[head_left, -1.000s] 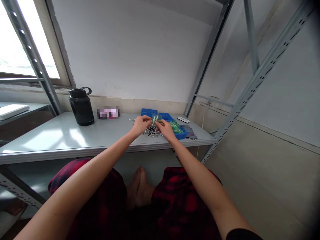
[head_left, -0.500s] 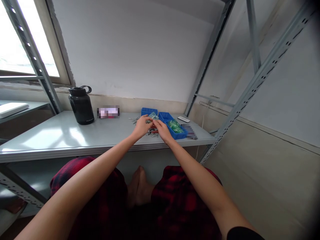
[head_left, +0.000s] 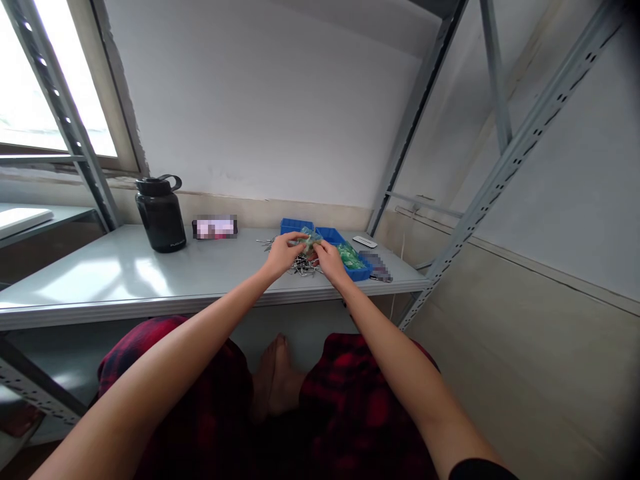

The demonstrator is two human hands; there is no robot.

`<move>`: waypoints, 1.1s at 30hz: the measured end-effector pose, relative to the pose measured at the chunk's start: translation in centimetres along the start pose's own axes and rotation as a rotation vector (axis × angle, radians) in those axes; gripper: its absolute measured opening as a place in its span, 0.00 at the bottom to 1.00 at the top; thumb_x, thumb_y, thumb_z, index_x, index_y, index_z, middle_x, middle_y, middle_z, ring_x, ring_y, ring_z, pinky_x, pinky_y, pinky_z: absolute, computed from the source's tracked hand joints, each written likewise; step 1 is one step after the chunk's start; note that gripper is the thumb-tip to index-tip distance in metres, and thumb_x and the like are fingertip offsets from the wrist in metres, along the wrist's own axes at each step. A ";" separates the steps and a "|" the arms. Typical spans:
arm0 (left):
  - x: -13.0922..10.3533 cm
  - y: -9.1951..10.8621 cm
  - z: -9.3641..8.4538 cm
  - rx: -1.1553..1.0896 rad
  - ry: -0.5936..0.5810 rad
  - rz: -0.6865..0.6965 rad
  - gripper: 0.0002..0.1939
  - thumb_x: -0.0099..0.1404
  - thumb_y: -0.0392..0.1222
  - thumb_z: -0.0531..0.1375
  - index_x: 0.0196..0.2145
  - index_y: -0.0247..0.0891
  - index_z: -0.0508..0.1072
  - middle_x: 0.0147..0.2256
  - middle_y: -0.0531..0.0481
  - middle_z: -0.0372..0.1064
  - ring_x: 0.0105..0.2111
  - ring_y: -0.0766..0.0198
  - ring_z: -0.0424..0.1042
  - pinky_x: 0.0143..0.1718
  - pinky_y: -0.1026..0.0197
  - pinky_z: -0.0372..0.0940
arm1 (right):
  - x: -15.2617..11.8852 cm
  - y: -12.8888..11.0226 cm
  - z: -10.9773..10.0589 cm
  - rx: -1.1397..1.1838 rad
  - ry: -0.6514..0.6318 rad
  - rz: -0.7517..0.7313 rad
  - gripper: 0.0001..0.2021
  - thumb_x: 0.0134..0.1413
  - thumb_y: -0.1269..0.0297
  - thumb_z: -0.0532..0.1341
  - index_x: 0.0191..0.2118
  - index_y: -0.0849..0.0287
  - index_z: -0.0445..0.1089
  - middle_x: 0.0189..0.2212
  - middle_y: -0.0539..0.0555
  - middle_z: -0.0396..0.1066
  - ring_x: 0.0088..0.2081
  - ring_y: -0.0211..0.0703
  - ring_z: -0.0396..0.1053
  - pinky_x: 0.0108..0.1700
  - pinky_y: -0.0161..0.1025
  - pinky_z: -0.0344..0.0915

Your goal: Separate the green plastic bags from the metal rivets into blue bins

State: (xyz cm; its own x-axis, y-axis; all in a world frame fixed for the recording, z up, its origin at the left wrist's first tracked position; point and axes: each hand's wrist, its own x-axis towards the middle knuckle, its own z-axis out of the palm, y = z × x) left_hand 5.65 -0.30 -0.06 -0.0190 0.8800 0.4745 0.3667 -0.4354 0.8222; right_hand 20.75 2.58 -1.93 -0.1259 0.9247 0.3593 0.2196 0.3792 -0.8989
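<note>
In the head view, we hold a small, clear plastic bag [head_left: 311, 233] between our two hands, just over the pile of metal pieces [head_left: 304, 268] on the table [head_left: 215, 273]. The bag lies right at our fingertips. Our left hand [head_left: 287, 251], at the pile's left, has its fingers bent and nearly closed, pinching the bag's left side against the thumb. Our right hand [head_left: 326, 257], at the pile's right, pinches the other side; its fingertips are small and partly hidden. Right of the pile sits a blue tray [head_left: 361, 274] with green packets [head_left: 350, 256].
</note>
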 end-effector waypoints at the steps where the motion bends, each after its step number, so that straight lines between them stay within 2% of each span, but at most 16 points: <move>1: 0.1 -0.1 0.0 -0.049 0.023 -0.036 0.19 0.58 0.38 0.61 0.48 0.38 0.76 0.40 0.45 0.75 0.36 0.59 0.73 0.40 0.57 0.68 | -0.1 0.0 -0.1 -0.012 0.003 -0.003 0.11 0.59 0.57 0.55 0.31 0.57 0.66 0.27 0.52 0.71 0.29 0.42 0.72 0.27 0.34 0.66; 4: 0.3 -0.4 -0.1 -0.144 0.078 -0.121 0.28 0.54 0.39 0.66 0.53 0.37 0.72 0.35 0.47 0.75 0.31 0.61 0.72 0.35 0.59 0.68 | -0.3 -0.2 -0.2 -0.028 -0.021 -0.013 0.11 0.58 0.55 0.57 0.31 0.57 0.65 0.27 0.51 0.72 0.30 0.42 0.72 0.27 0.33 0.65; 7: 0.4 -0.6 -0.2 -0.185 0.050 -0.162 0.20 0.51 0.41 0.68 0.42 0.34 0.76 0.29 0.49 0.73 0.29 0.61 0.72 0.34 0.59 0.67 | -0.6 -0.4 -0.4 -0.045 -0.050 -0.033 0.12 0.55 0.52 0.60 0.33 0.57 0.65 0.29 0.52 0.73 0.31 0.42 0.72 0.27 0.34 0.64; 10: 0.4 -0.4 -0.3 -0.186 0.037 -0.173 0.13 0.50 0.43 0.69 0.32 0.34 0.75 0.25 0.50 0.72 0.27 0.61 0.71 0.32 0.59 0.67 | -0.6 -0.6 -0.7 -0.085 -0.058 -0.067 0.13 0.55 0.51 0.59 0.33 0.57 0.65 0.29 0.51 0.73 0.30 0.42 0.72 0.29 0.35 0.65; 14: 0.4 0.2 -0.6 -0.148 0.035 -0.173 0.13 0.50 0.45 0.69 0.30 0.35 0.75 0.23 0.51 0.71 0.26 0.61 0.71 0.30 0.59 0.66 | -0.1 -0.9 -1.2 -0.171 -0.055 -0.115 0.12 0.56 0.52 0.59 0.33 0.57 0.66 0.28 0.51 0.72 0.31 0.42 0.71 0.36 0.38 0.66; 19: 1.6 1.1 -1.2 -0.103 -0.015 -0.140 0.13 0.51 0.45 0.69 0.31 0.34 0.76 0.25 0.48 0.74 0.28 0.60 0.73 0.33 0.58 0.68 | 1.2 -2.1 -2.2 -0.276 -0.072 -0.158 0.11 0.57 0.54 0.58 0.33 0.57 0.67 0.29 0.51 0.72 0.32 0.41 0.69 0.38 0.38 0.65; 23: 3.4 0.9 -2.8 -0.013 -0.199 -0.090 0.13 0.58 0.43 0.63 0.40 0.35 0.77 0.32 0.44 0.76 0.31 0.60 0.74 0.32 0.60 0.69 | 2.8 -3.7 -5.1 -0.372 -0.042 -0.170 0.12 0.58 0.54 0.58 0.31 0.57 0.66 0.28 0.51 0.70 0.32 0.42 0.68 0.38 0.39 0.65; 28: 4.5 -2.0 -5.1 0.260 -0.380 -0.067 0.17 0.57 0.43 0.60 0.43 0.36 0.77 0.35 0.44 0.77 0.31 0.58 0.75 0.32 0.59 0.67 | 4.1 -4.2 -10.8 -0.537 -0.011 -0.080 0.11 0.60 0.56 0.58 0.34 0.59 0.67 0.33 0.56 0.72 0.33 0.43 0.69 0.39 0.40 0.65; 31: 4.2 -3.9 -5.2 0.356 -0.404 -0.015 0.15 0.56 0.42 0.58 0.39 0.38 0.78 0.36 0.45 0.78 0.34 0.56 0.75 0.37 0.59 0.67 | 4.4 -3.5 -12.9 -0.655 -0.052 -0.018 0.10 0.61 0.59 0.58 0.35 0.61 0.69 0.35 0.58 0.74 0.35 0.44 0.71 0.41 0.41 0.65; 33: 4.0 -4.8 -4.7 0.378 -0.426 0.016 0.14 0.56 0.43 0.57 0.37 0.39 0.79 0.37 0.46 0.78 0.37 0.55 0.76 0.39 0.59 0.67 | 4.7 -2.9 -13.3 -0.748 -0.087 0.017 0.08 0.60 0.62 0.59 0.37 0.61 0.71 0.36 0.59 0.75 0.36 0.44 0.71 0.41 0.40 0.65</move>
State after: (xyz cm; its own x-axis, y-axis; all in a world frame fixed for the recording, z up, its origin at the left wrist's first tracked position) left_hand -0.51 4.41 -0.64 0.3369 0.9070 0.2527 0.6728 -0.4197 0.6093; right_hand 32.42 6.27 5.68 -0.1855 0.9365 0.2976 0.8167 0.3154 -0.4832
